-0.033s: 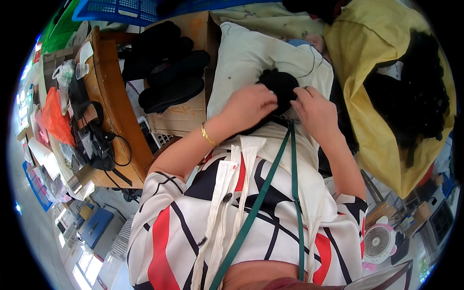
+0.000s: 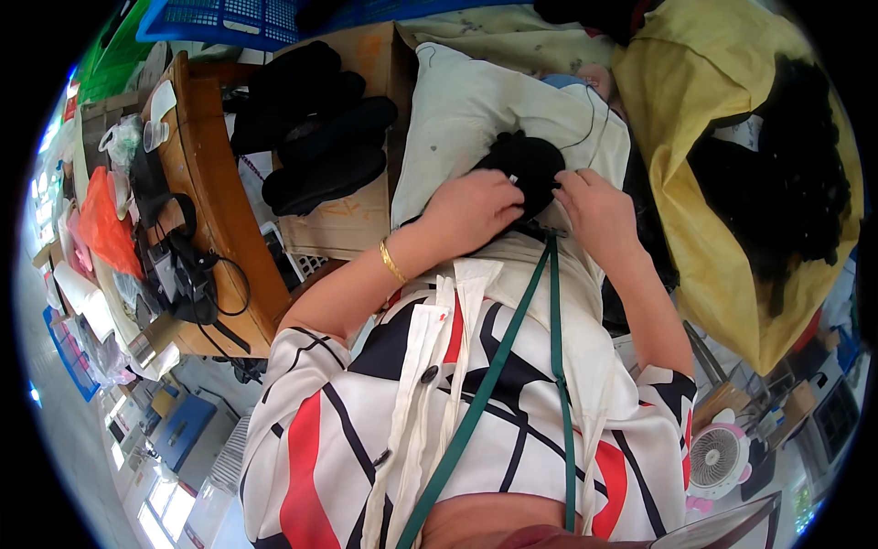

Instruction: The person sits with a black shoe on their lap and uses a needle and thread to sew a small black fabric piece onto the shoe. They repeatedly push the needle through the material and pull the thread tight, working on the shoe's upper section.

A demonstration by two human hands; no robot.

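On a white cushion [image 2: 448,110] in front of me lies a rounded black fabric piece [image 2: 535,160] with a small bunched bit at its far edge. My left hand [image 2: 471,210] is closed over its left side, knuckles up, and a tiny white spot shows by the fingers. At the right edge of the same piece, the fingertips of my right hand [image 2: 594,206] are pinched together. Whether a needle is in either hand is too small to tell. A dark thread runs over the cushion beyond the piece.
To the left, several black padded, shoe-like pieces [image 2: 325,178] lie on a cardboard box [image 2: 338,224] beside a wooden table [image 2: 224,201]. A yellow sack [image 2: 672,119] full of black material stands at the right. Blue crates [image 2: 219,23] are at the back; a small fan [image 2: 718,456] is low right.
My left hand has shifted slightly down and its fingers have curled in more. My right fingertips have drawn closer together at the black piece's edge.
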